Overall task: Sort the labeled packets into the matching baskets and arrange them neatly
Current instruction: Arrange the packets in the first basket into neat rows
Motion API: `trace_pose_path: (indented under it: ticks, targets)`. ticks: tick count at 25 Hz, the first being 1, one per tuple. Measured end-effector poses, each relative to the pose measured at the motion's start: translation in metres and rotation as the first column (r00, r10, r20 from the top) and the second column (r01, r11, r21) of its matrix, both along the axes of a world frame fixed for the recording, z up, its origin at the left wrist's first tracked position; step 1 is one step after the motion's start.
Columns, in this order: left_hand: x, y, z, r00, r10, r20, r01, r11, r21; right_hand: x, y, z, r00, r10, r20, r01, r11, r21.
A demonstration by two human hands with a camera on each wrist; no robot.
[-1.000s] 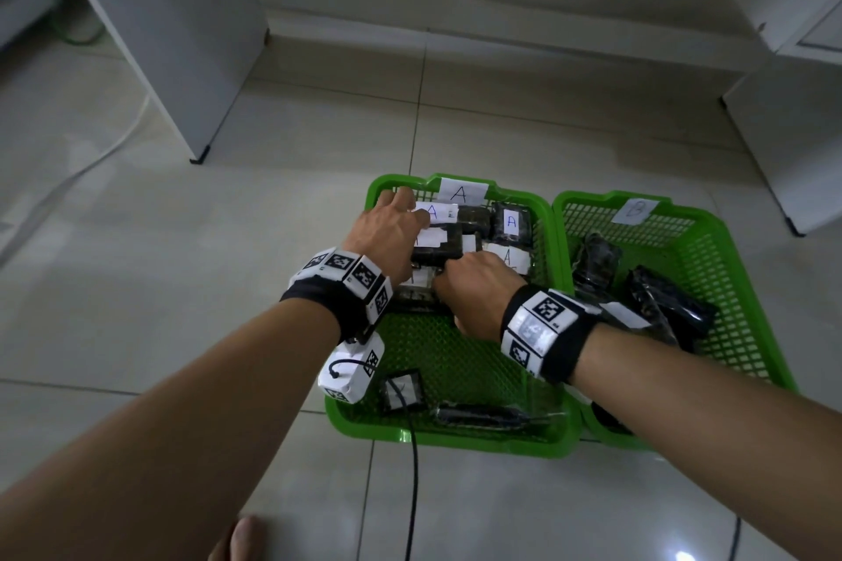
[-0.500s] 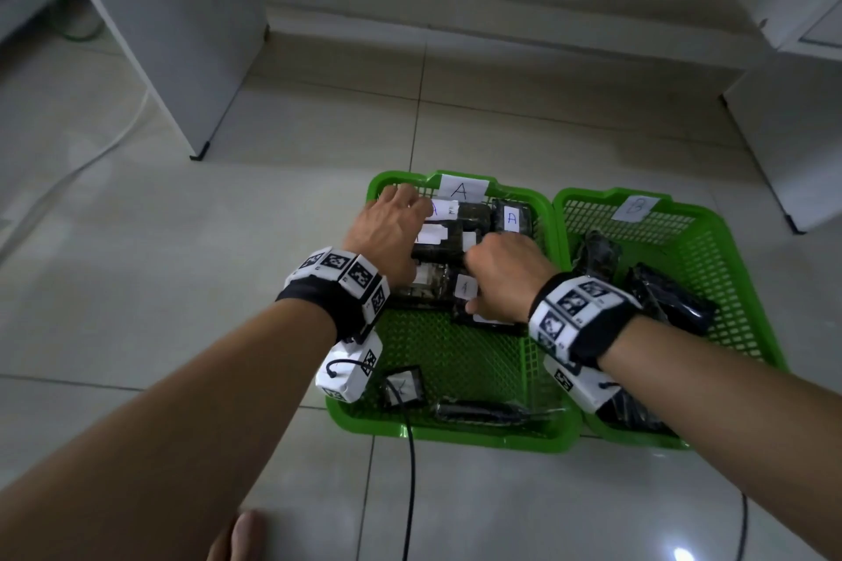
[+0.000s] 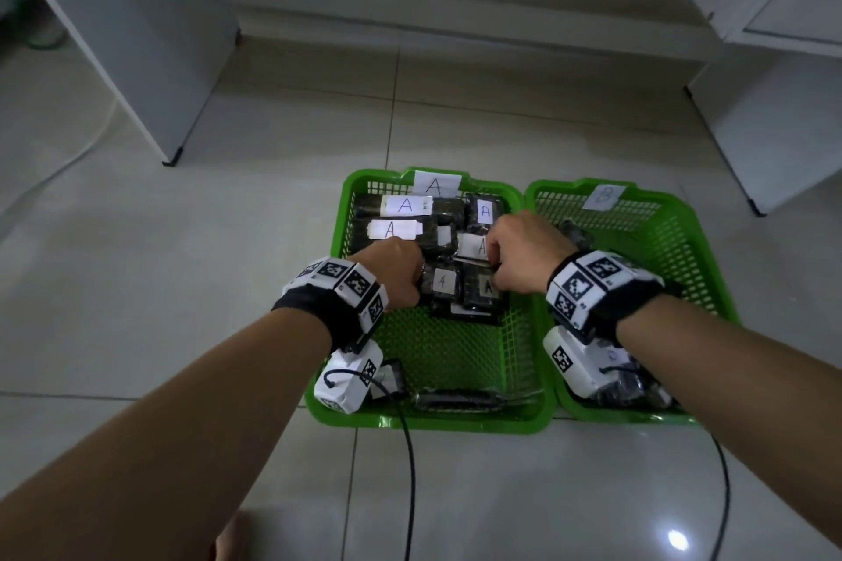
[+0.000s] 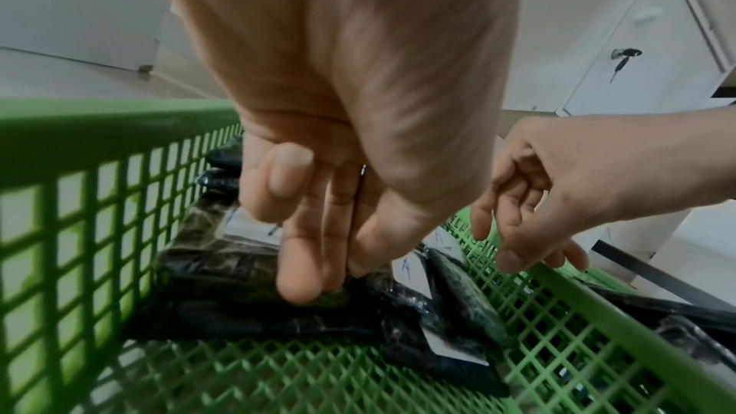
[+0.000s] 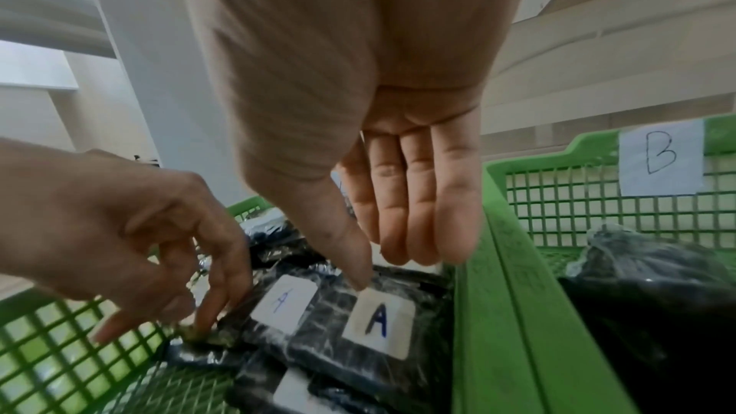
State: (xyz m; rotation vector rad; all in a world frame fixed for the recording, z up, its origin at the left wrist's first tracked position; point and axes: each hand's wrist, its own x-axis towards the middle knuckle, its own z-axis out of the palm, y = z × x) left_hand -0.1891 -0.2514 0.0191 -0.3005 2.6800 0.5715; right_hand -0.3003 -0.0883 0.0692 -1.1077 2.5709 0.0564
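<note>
Two green mesh baskets sit side by side on the floor: basket A (image 3: 345, 214) on the left, basket B (image 3: 683, 223) on the right, each with a paper letter on its far wall. Several dark packets with white "A" labels (image 3: 441, 282) are stacked in the far half of basket A. My left hand (image 3: 410, 282) pinches the near-left corner of one A packet (image 4: 239, 266) with thumb and fingertips (image 4: 298, 279). My right hand (image 5: 390, 263) hovers with straight fingers, its thumb tip touching another A packet (image 5: 378, 323). Dark packets (image 5: 637, 279) lie in basket B.
A loose dark packet (image 3: 460, 399) lies along the near wall of basket A. White cabinet panels stand at the left (image 3: 136, 36) and right (image 3: 774, 114). Wrist-camera cables (image 3: 410, 469) trail over the tiled floor. A toe (image 3: 232, 537) shows at the bottom edge.
My left hand drew back from the far rows to the near-left packet. My right hand moved from the stack's middle to its right side, and the far A labels came into view.
</note>
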Motion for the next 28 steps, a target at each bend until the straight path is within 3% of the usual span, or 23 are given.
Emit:
trace_pose_path:
  ticks: [3,7,11,14,17,20,25,28]
  targets:
    - [0.001,0.000,0.003,0.999,-0.026,-0.018,0.025,0.996,-0.083,0.008,0.006,-0.001,0.999,0.046,0.000,-0.046,0.999,-0.002]
    - [0.019,0.004,0.007,0.995,-0.101,0.014,0.102,0.977,-0.187,0.035,-0.001,-0.009,0.968,0.201,0.151,-0.201,0.980,-0.015]
    - [0.040,0.020,0.001,0.940,-0.183,0.288,0.235,0.959,-0.160,0.065,-0.006,-0.021,0.836,0.184,0.518,-0.305,0.939,0.158]
    - [0.045,0.025,-0.006,0.905,-0.187,0.383,0.241,0.966,-0.097,0.076,0.000,-0.039,0.840,0.259,0.477,-0.433,0.849,0.302]
    - [0.047,0.025,-0.009,0.912,-0.184,0.366,0.230,0.969,-0.087,0.066,0.008,-0.040,0.889,0.255,0.380,-0.358,0.905,0.231]
    - [0.042,0.012,0.000,0.924,-0.178,0.339,0.211,0.975,-0.064,0.042,0.013,-0.025,0.887,0.181,0.425,-0.222,0.974,0.048]
    - [0.042,-0.020,0.017,1.000,-0.004,0.028,-0.001,0.984,0.176,0.019,0.020,-0.017,0.896,0.020,0.443,0.041,0.991,-0.128]
    - [0.045,-0.027,0.019,0.965,0.142,-0.220,-0.084,0.963,0.257,0.013,0.021,-0.021,0.875,-0.071,0.478,0.223,0.937,-0.269]
